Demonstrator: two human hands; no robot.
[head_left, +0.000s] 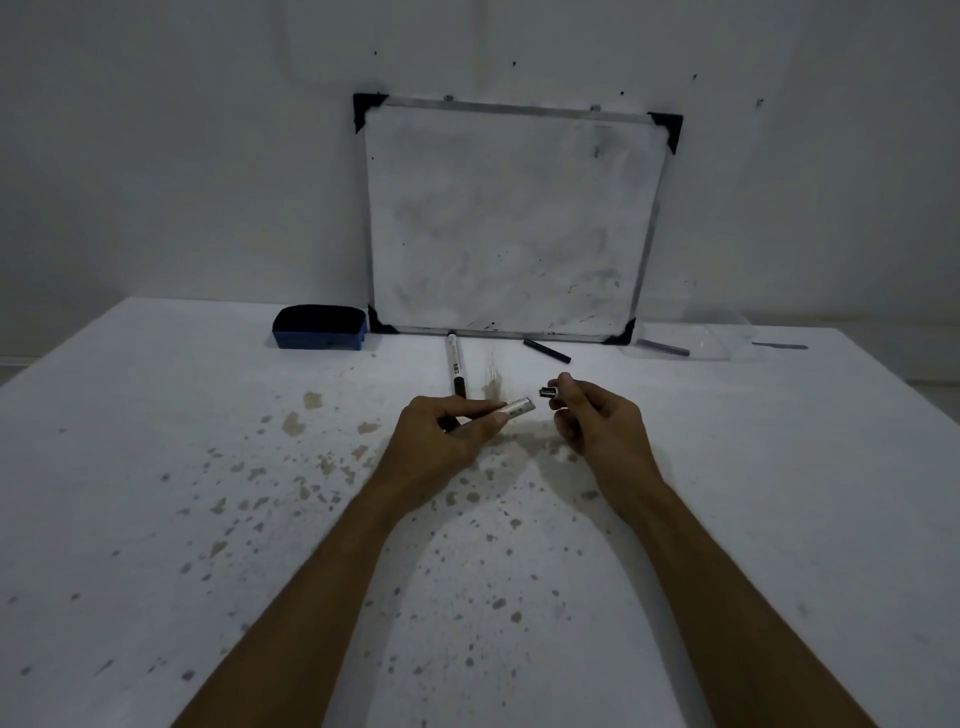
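My left hand (444, 434) grips a white marker barrel (517, 409) above the table, its open end pointing right. My right hand (597, 415) pinches a small dark piece (546, 391), perhaps the cap or tip section, just right of the barrel's end with a small gap between them. A second white marker (456, 364) lies on the table beyond my hands, pointing toward the whiteboard (511, 218), which leans against the wall.
A blue eraser (319, 327) sits left of the whiteboard's base. A black pen part (546, 351) lies near the board's lower right. A clear plastic container (719, 340) with a dark pen (665, 347) stands at far right. The white table (182, 467) is stained.
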